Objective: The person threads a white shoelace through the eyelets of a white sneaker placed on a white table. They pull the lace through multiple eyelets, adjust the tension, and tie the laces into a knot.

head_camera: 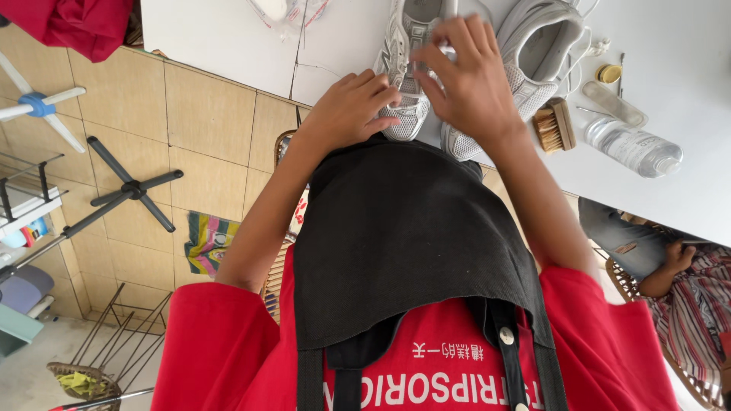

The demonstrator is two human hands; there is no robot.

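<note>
Under both hands (pixel 415 95), grey sneaker (pixel 407 46)

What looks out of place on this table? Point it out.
A clear bottle lies on its side on the white table, just right of the brush; no spill shows around it. White laces trail loose from the right-hand grey shoe. Nothing else stands out.
</note>
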